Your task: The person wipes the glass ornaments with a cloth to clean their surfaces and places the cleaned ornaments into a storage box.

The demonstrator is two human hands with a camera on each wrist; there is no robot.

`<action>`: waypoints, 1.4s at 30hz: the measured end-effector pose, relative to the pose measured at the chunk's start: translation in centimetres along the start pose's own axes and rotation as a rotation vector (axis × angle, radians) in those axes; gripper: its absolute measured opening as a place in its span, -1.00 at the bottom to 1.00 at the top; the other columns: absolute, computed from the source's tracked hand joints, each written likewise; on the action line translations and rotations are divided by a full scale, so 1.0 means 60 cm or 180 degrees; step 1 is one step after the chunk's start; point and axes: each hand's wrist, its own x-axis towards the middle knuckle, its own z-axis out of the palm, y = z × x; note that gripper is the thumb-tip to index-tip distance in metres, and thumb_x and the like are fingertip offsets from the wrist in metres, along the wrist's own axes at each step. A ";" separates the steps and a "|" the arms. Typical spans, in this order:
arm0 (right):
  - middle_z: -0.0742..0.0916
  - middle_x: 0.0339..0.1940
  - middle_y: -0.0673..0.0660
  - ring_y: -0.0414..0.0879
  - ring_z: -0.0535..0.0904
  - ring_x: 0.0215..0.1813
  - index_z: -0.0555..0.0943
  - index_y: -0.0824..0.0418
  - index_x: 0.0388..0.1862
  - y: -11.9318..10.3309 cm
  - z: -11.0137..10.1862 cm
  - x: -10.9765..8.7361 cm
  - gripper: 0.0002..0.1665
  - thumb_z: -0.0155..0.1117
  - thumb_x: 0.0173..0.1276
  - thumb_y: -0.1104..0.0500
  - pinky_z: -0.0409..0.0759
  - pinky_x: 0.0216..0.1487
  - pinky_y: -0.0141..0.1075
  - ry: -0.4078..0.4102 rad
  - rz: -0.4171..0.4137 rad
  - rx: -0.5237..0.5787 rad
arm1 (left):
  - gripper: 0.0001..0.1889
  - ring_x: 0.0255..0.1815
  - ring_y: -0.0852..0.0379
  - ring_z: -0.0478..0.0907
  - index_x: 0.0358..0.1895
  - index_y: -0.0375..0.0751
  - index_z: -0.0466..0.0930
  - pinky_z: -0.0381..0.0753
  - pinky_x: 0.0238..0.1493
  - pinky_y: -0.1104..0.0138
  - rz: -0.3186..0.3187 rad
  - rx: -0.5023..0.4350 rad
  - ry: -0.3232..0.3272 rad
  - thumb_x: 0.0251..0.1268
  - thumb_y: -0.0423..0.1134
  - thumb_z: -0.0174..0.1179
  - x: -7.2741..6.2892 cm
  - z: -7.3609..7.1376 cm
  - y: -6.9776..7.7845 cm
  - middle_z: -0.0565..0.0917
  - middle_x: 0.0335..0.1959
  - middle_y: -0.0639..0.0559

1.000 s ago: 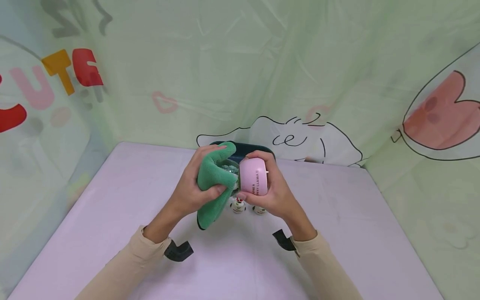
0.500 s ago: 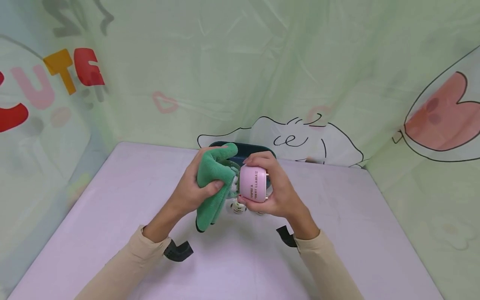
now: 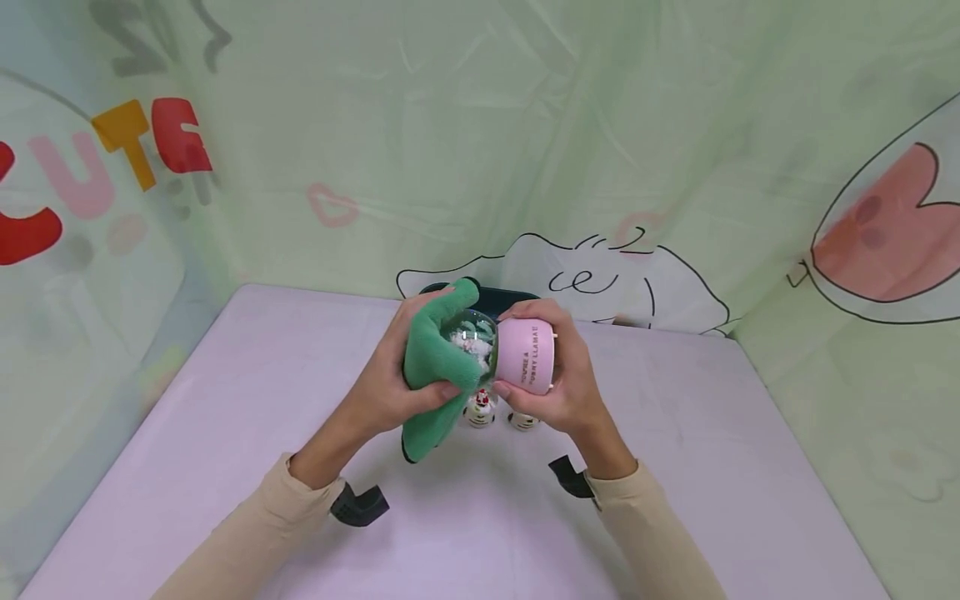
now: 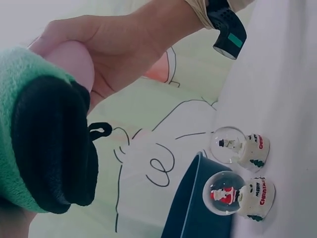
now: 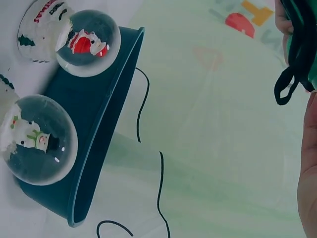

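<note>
My left hand point(image 3: 386, 383) holds a green cloth point(image 3: 438, 354) with a dark edge, bunched against the glass ball of a snow globe point(image 3: 480, 333). White and greenish bits show inside the glass. The globe lies on its side in the air, and its pink base point(image 3: 525, 354) with lettering is gripped by my right hand point(image 3: 561, 379). In the left wrist view the cloth's black trim and hanging loop point(image 4: 101, 130) hide most of the globe. Only the cloth's edge and some fingers show at the right of the right wrist view.
Two smaller snow globes stand on the table below my hands, one with a Santa point(image 4: 225, 194) and one with a snowman point(image 4: 233, 144). Behind them is a dark blue bin point(image 5: 74, 94). Printed curtains point(image 3: 450, 167) hang round the table point(image 3: 675, 433).
The right hand and pink globe have shifted slightly right. More of the glass ball shows beside the cloth now. Both hands have kept their holds.
</note>
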 end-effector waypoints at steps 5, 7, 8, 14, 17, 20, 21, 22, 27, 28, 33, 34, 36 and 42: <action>0.61 0.06 0.26 0.05 0.58 0.01 0.33 0.51 0.17 -0.001 0.001 -0.005 -0.10 0.58 0.16 -0.06 0.66 -0.28 -0.29 0.0087 0.0301 0.0159 | -0.03 0.31 -0.04 0.37 0.57 0.00 0.18 0.40 0.30 -0.05 0.0057 0.0107 0.0057 0.15 0.31 0.36 0.000 0.006 -0.003 0.29 0.46 0.04; 0.61 0.07 0.24 0.04 0.58 -0.01 0.33 0.50 0.19 -0.002 0.000 -0.005 -0.09 0.57 0.17 -0.05 0.67 -0.29 -0.28 0.0088 0.0408 0.0224 | -0.02 0.30 -0.05 0.38 0.57 -0.03 0.17 0.41 0.29 -0.03 0.0091 0.0130 0.0071 0.15 0.30 0.36 0.000 0.007 -0.003 0.29 0.46 0.02; 0.61 0.08 0.22 0.04 0.57 -0.02 0.33 0.50 0.20 -0.003 0.000 -0.005 -0.10 0.57 0.17 -0.05 0.67 -0.29 -0.28 0.0080 0.0456 0.0254 | -0.02 0.29 -0.06 0.38 0.57 -0.04 0.17 0.42 0.28 -0.02 0.0112 0.0150 0.0080 0.16 0.29 0.36 0.000 0.008 -0.003 0.29 0.46 0.01; 0.61 0.12 0.19 0.04 0.57 -0.04 0.31 0.45 0.25 -0.008 -0.008 -0.002 -0.13 0.57 0.18 0.03 0.67 -0.29 -0.26 -0.0087 0.0592 0.0292 | -0.03 0.25 -0.05 0.41 0.55 -0.11 0.19 0.44 0.25 0.03 0.0204 0.0315 0.0194 0.17 0.31 0.33 0.001 0.009 -0.002 0.34 0.43 -0.03; 0.58 0.14 0.21 0.06 0.56 -0.02 0.30 0.42 0.27 -0.009 -0.011 -0.001 -0.11 0.58 0.18 0.02 0.68 -0.30 -0.24 -0.0233 0.0578 0.0240 | -0.05 0.23 -0.05 0.44 0.53 -0.13 0.22 0.46 0.23 0.06 0.0225 0.0314 0.0252 0.17 0.30 0.33 0.001 0.007 -0.003 0.37 0.42 -0.04; 0.54 0.16 0.26 0.09 0.53 0.06 0.27 0.41 0.29 -0.008 -0.012 0.000 -0.06 0.60 0.17 -0.01 0.68 -0.29 -0.23 -0.0384 0.0495 0.0180 | -0.08 0.21 -0.05 0.46 0.52 -0.13 0.25 0.49 0.21 0.09 0.0230 0.0282 0.0280 0.17 0.26 0.34 0.001 0.005 -0.005 0.40 0.40 -0.03; 0.54 0.16 0.28 0.10 0.52 0.09 0.26 0.42 0.29 -0.008 -0.012 0.000 -0.04 0.60 0.16 -0.02 0.68 -0.28 -0.23 -0.0422 0.0451 0.0168 | -0.09 0.21 -0.05 0.46 0.51 -0.13 0.25 0.49 0.21 0.09 0.0229 0.0261 0.0282 0.17 0.24 0.34 0.001 0.005 -0.005 0.41 0.40 -0.03; 0.53 0.16 0.30 0.11 0.50 0.11 0.26 0.42 0.29 -0.007 -0.012 0.000 -0.03 0.61 0.14 -0.02 0.67 -0.26 -0.23 -0.0452 0.0407 0.0155 | -0.10 0.21 -0.05 0.46 0.51 -0.12 0.26 0.50 0.20 0.10 0.0226 0.0243 0.0281 0.17 0.22 0.35 0.001 0.004 -0.005 0.41 0.40 -0.03; 0.51 0.18 0.33 0.14 0.44 0.21 0.25 0.44 0.26 -0.004 -0.015 -0.001 0.00 0.64 0.10 -0.02 0.62 -0.07 -0.23 -0.0567 0.0235 0.0081 | -0.10 0.20 -0.06 0.47 0.51 -0.12 0.27 0.50 0.19 0.11 0.0220 0.0212 0.0273 0.16 0.24 0.34 0.001 0.003 -0.004 0.45 0.38 -0.04; 0.51 0.18 0.32 0.14 0.43 0.23 0.25 0.44 0.26 -0.003 -0.016 -0.001 0.00 0.64 0.10 -0.02 0.61 -0.03 -0.24 -0.0589 0.0223 0.0062 | -0.09 0.19 -0.06 0.47 0.51 -0.12 0.27 0.51 0.18 0.12 0.0212 0.0223 0.0269 0.16 0.26 0.33 0.001 0.003 -0.005 0.45 0.37 -0.03; 0.51 0.20 0.31 0.10 0.44 0.23 0.24 0.47 0.27 0.002 -0.019 0.000 0.01 0.64 0.10 0.00 0.58 0.09 -0.27 -0.0737 0.0143 -0.0072 | -0.09 0.19 -0.06 0.49 0.51 -0.10 0.27 0.53 0.17 0.14 0.0153 0.0144 0.0244 0.18 0.27 0.33 -0.001 -0.001 -0.010 0.45 0.39 -0.01; 0.51 0.20 0.31 0.09 0.44 0.23 0.24 0.47 0.27 0.003 -0.019 0.000 0.01 0.64 0.11 0.00 0.57 0.11 -0.27 -0.0765 0.0122 -0.0110 | -0.10 0.19 -0.06 0.49 0.51 -0.10 0.27 0.53 0.17 0.15 0.0137 0.0112 0.0249 0.18 0.26 0.34 -0.002 -0.002 -0.011 0.44 0.40 -0.01; 0.50 0.21 0.32 0.09 0.43 0.25 0.21 0.47 0.27 0.005 -0.019 0.002 0.01 0.64 0.11 0.02 0.55 0.16 -0.27 -0.0797 0.0064 -0.0189 | -0.11 0.20 -0.06 0.49 0.51 -0.08 0.28 0.53 0.18 0.17 0.0108 0.0079 0.0264 0.18 0.26 0.34 -0.003 -0.004 -0.012 0.44 0.41 0.01; 0.54 0.14 0.37 0.14 0.47 0.21 0.31 0.45 0.18 0.005 -0.015 0.005 -0.09 0.65 0.08 0.04 0.59 0.11 -0.25 -0.0553 -0.0188 -0.0343 | -0.11 0.21 -0.05 0.47 0.53 -0.02 0.24 0.54 0.17 0.13 0.0018 -0.0003 0.0199 0.19 0.25 0.35 -0.001 -0.004 -0.009 0.43 0.40 0.03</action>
